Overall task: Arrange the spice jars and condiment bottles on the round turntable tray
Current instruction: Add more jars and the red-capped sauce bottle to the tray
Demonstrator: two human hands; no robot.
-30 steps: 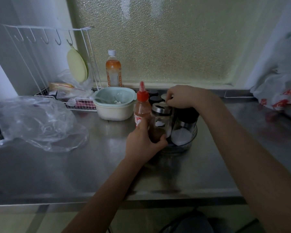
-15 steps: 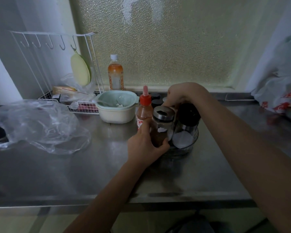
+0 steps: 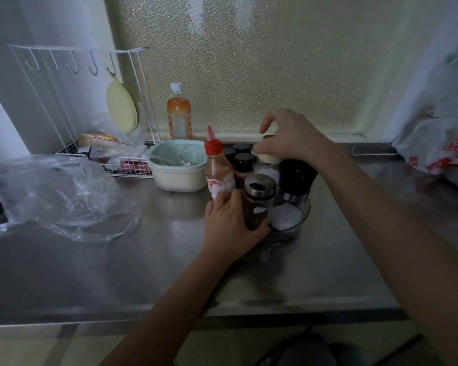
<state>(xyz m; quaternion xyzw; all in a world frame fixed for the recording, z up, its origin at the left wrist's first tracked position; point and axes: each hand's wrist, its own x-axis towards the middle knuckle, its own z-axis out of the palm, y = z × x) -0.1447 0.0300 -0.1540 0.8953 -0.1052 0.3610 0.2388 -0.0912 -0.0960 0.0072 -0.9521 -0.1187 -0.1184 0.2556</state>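
A clear round turntable tray (image 3: pixel 291 230) sits mid-counter. It holds a brown spice jar with a steel lid (image 3: pixel 259 192), a black-topped grinder (image 3: pixel 297 178) with white contents, and a cream-lidded jar (image 3: pixel 269 159) behind them. My left hand (image 3: pixel 229 228) wraps the brown jar's lower body at the tray's left edge. My right hand (image 3: pixel 291 137) reaches over from the right, thumb and fingers on the cream lid, index finger raised. A red-capped sauce bottle (image 3: pixel 217 170) stands just left of the tray, touching my left fingertips. Black-lidded jars (image 3: pixel 245 162) cluster behind.
A pale green bowl (image 3: pixel 177 171) stands left of the sauce bottle, with an orange drink bottle (image 3: pixel 179 117) behind it. A white wire rack (image 3: pixel 90 107) fills the back left. A crumpled clear plastic bag (image 3: pixel 58 196) lies at left, another bag (image 3: pixel 439 146) at right. The counter's front edge (image 3: pixel 222 313) is near.
My right hand has risen and loosened, so the cream lid shows beneath it. My left hand stays wrapped on the brown jar. The view has tilted slightly.
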